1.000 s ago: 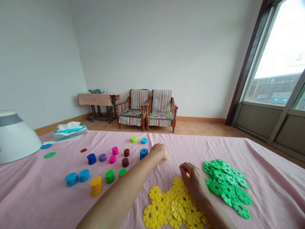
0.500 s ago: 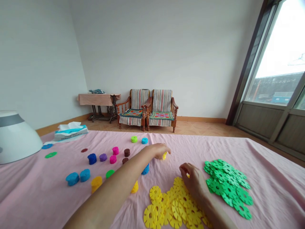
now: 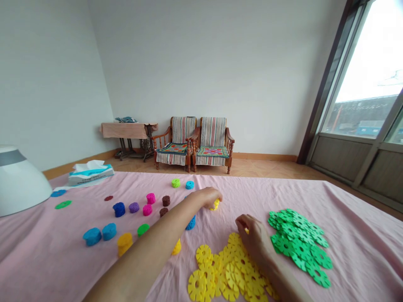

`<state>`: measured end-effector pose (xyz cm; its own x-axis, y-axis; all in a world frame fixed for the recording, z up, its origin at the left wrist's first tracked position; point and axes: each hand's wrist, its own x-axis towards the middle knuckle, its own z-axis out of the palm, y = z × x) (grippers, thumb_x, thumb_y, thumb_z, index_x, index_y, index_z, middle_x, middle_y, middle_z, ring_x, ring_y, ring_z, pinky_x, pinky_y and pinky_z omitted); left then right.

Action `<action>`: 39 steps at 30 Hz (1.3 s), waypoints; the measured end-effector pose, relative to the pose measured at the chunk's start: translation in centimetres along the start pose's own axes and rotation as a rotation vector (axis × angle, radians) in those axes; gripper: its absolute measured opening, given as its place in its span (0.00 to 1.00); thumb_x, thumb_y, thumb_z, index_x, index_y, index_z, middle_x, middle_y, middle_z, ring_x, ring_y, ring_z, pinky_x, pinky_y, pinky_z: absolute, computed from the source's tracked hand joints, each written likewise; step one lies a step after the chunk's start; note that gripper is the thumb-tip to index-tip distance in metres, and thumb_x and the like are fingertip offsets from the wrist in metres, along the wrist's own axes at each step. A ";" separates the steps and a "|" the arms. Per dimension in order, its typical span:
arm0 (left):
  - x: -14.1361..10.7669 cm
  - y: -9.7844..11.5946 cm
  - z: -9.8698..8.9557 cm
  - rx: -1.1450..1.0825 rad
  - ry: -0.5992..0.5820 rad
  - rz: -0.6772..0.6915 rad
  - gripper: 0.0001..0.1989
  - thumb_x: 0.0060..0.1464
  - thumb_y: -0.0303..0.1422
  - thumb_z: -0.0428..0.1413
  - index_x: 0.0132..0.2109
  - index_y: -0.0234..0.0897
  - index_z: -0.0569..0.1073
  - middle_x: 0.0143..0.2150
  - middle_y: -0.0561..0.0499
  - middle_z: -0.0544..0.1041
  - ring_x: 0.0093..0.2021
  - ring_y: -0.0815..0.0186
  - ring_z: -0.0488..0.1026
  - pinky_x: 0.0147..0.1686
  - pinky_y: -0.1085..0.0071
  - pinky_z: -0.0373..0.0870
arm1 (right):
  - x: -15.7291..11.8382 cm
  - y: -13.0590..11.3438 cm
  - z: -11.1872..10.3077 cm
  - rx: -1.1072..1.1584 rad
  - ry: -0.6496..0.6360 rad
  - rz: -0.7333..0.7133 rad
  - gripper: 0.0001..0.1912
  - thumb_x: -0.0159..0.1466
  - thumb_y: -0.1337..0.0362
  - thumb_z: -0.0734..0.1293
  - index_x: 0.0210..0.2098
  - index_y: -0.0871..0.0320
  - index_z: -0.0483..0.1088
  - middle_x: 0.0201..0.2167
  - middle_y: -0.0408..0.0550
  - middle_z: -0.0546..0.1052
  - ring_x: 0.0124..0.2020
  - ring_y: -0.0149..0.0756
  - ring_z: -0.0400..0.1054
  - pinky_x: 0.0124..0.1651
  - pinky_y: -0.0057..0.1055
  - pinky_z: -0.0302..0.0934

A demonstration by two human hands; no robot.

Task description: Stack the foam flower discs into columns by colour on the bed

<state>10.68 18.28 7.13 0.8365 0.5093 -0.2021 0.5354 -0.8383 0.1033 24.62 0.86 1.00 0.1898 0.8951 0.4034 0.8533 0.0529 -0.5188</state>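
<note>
My left hand (image 3: pixel 211 198) reaches across the pink cloth with its fingers closed on a short stack of yellow slotted discs (image 3: pixel 215 204), resting on or just over the cloth. My right hand (image 3: pixel 253 233) is curled at the far right end of a loose pile of yellow slotted discs (image 3: pixel 226 272). A bit of yellow disc shows between its thumb and fingers; the rest is hidden by the hand. Right of that hand lies a heap of green slotted discs (image 3: pixel 300 243). A blue stack (image 3: pixel 190 223) stands beside my left forearm, and a yellow stack (image 3: pixel 176 246) is partly behind it.
Small stacks stand on the left half: light blue (image 3: pixel 92 237), orange-yellow (image 3: pixel 125 243), dark blue (image 3: pixel 119 209), pink (image 3: pixel 150 198), lime (image 3: pixel 175 183). A tissue pack (image 3: pixel 91 173) and a white rounded object (image 3: pixel 22 184) sit at far left. Two chairs (image 3: pixel 211 144) stand beyond the table.
The view has shifted slightly. My left hand has come slightly lower over the yellow stack, and more of the stack's side shows. My right hand stays at the yellow pile.
</note>
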 end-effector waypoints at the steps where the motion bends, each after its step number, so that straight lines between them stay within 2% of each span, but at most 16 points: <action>1: 0.0 0.1 0.0 -0.002 0.007 -0.003 0.25 0.45 0.28 0.62 0.52 0.44 0.70 0.52 0.48 0.72 0.53 0.57 0.67 0.53 0.62 0.61 | 0.0 0.0 0.0 -0.001 0.000 -0.002 0.11 0.60 0.66 0.56 0.27 0.56 0.68 0.25 0.45 0.74 0.29 0.35 0.68 0.33 0.28 0.57; 5: -0.2 0.3 0.2 -0.012 0.027 0.007 0.24 0.44 0.28 0.61 0.51 0.47 0.71 0.53 0.50 0.72 0.54 0.58 0.67 0.53 0.66 0.61 | -0.1 0.0 0.1 0.002 -0.010 -0.008 0.11 0.60 0.66 0.56 0.27 0.56 0.68 0.25 0.45 0.74 0.29 0.35 0.68 0.33 0.28 0.57; 12: -0.2 0.3 0.3 -0.006 0.023 0.014 0.17 0.47 0.25 0.58 0.47 0.40 0.73 0.48 0.47 0.75 0.50 0.58 0.69 0.50 0.62 0.63 | 0.0 0.0 0.1 0.008 -0.028 -0.009 0.11 0.60 0.68 0.56 0.27 0.55 0.68 0.25 0.46 0.74 0.29 0.35 0.68 0.33 0.28 0.57; 21: -0.1 0.2 0.5 0.000 0.046 -0.022 0.20 0.43 0.25 0.59 0.44 0.46 0.74 0.47 0.50 0.76 0.50 0.57 0.70 0.49 0.66 0.63 | 0.0 0.1 0.2 -0.010 -0.033 -0.012 0.11 0.59 0.68 0.56 0.26 0.55 0.68 0.25 0.45 0.74 0.29 0.35 0.68 0.33 0.27 0.57; 27: -1.0 0.8 -0.5 0.004 0.089 -0.045 0.28 0.41 0.30 0.63 0.52 0.47 0.70 0.53 0.49 0.73 0.53 0.55 0.68 0.51 0.66 0.63 | 0.0 0.0 0.1 0.006 -0.026 -0.006 0.11 0.60 0.67 0.56 0.26 0.55 0.68 0.25 0.45 0.73 0.29 0.35 0.68 0.33 0.28 0.57; 30: -2.2 1.4 -2.2 0.005 0.164 -0.037 0.30 0.43 0.31 0.63 0.56 0.44 0.67 0.55 0.47 0.71 0.54 0.55 0.67 0.51 0.66 0.62 | 0.0 -0.3 -0.1 0.011 -0.015 0.017 0.12 0.61 0.67 0.56 0.26 0.55 0.67 0.25 0.45 0.73 0.29 0.35 0.67 0.33 0.28 0.56; 34: -5.0 3.3 -4.3 -0.018 0.343 -0.030 0.22 0.56 0.31 0.53 0.58 0.41 0.63 0.58 0.47 0.68 0.58 0.58 0.64 0.54 0.66 0.59 | -0.2 -1.1 -0.7 -0.011 -0.056 0.012 0.11 0.61 0.65 0.57 0.28 0.57 0.70 0.28 0.48 0.74 0.33 0.37 0.68 0.37 0.30 0.56; 36: -7.0 4.8 -4.2 -0.039 0.398 -0.020 0.18 0.58 0.30 0.49 0.56 0.40 0.65 0.56 0.47 0.70 0.56 0.59 0.66 0.53 0.67 0.60 | -0.4 -1.7 -1.1 -0.038 -0.110 -0.026 0.10 0.60 0.63 0.60 0.32 0.56 0.73 0.32 0.50 0.75 0.37 0.40 0.68 0.42 0.33 0.55; 39: -10.8 7.1 -2.2 -0.068 0.388 0.023 0.12 0.58 0.30 0.49 0.48 0.42 0.70 0.48 0.51 0.74 0.49 0.63 0.70 0.47 0.72 0.64 | -0.8 -2.2 -1.6 -0.076 -0.195 -0.065 0.11 0.56 0.59 0.65 0.36 0.55 0.74 0.37 0.51 0.74 0.41 0.43 0.67 0.45 0.37 0.53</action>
<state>5.72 7.26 12.18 0.8236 0.5368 0.1828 0.5112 -0.8424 0.1707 23.33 -0.68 3.01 0.0420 0.9601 0.2764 0.8960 0.0862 -0.4355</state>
